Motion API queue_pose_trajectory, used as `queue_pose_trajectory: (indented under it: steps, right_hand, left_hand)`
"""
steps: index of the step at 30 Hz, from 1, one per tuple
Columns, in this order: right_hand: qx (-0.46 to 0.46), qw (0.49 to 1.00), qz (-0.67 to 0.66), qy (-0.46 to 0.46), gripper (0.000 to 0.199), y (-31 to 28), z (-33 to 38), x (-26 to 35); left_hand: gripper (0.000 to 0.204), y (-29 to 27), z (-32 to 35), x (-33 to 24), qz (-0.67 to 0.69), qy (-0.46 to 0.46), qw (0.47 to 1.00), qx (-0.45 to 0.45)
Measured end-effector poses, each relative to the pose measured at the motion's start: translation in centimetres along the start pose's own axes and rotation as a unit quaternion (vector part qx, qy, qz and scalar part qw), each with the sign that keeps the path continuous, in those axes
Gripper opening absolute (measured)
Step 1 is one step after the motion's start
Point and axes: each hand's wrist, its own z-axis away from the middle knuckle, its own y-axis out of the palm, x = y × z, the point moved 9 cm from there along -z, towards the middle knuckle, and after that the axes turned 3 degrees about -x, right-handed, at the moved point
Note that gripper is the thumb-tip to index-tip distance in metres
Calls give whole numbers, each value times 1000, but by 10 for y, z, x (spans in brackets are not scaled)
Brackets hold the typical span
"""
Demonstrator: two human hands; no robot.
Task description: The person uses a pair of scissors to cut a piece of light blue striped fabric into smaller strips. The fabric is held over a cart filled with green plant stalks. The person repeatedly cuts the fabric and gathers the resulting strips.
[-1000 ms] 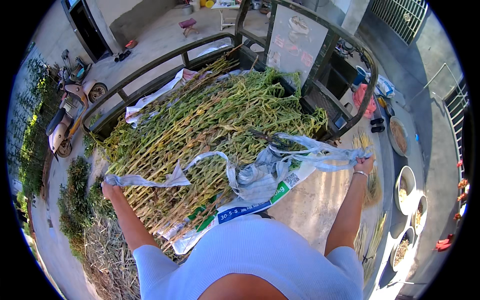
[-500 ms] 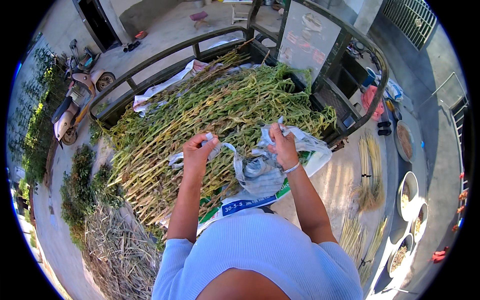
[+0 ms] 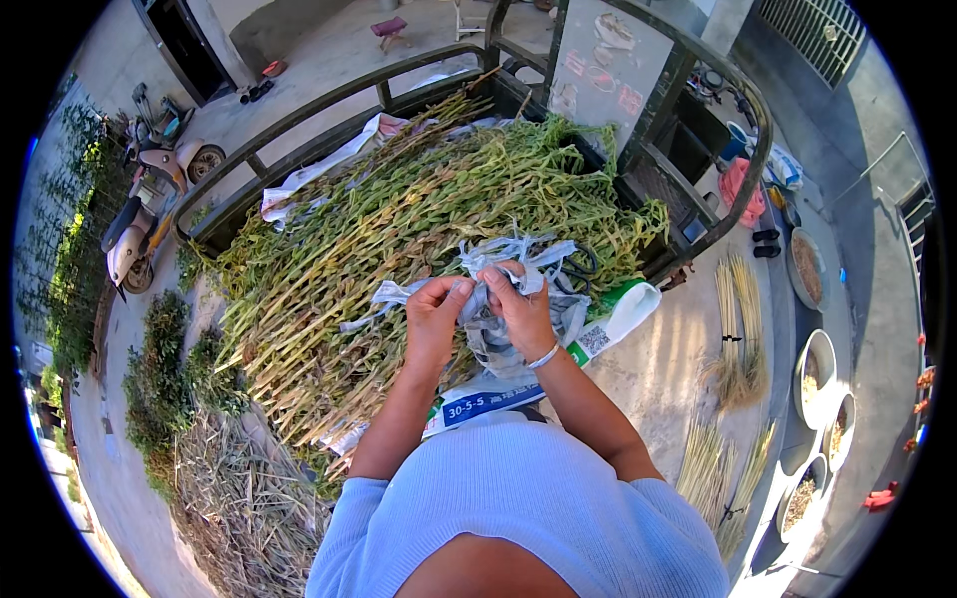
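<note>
My left hand (image 3: 437, 311) and my right hand (image 3: 522, 314) are close together, both closed in a pinch on pale fabric strips (image 3: 399, 291). A loose end of the strips trails out to the left of my left hand. More of the same whitish, bunched fabric (image 3: 503, 347) hangs below and around my right hand. Under them lies a wide layer of cut stalks with pods and drying leaves (image 3: 399, 214), heaped on the cart bed. A printed sack (image 3: 498, 402) in white, blue and green lies along the near edge, against my body.
The cart's dark metal rail (image 3: 329, 108) runs along the far side, with a pale panel (image 3: 598, 75) at its right end. Stalk bundles (image 3: 740, 329) and round basins (image 3: 815, 374) stand on the right. A scooter (image 3: 130, 244) and a dry straw heap (image 3: 244, 498) are on the left.
My hands have come together from wide apart: the right moved left, the left moved slightly right. The strip that stretched between them is now gathered at the fingers.
</note>
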Motion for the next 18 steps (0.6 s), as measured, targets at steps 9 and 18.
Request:
queue_pose_trajectory:
  steps: [9, 18]
  right_hand:
    - [30, 993, -103, 47, 31, -4, 12, 12]
    - [-346, 935, -67, -40, 36, -357, 15, 74]
  left_hand:
    - [8, -27, -14, -29, -221, 206, 948, -99]
    - [18, -375, -33, -91, -285, 203, 797, -493]
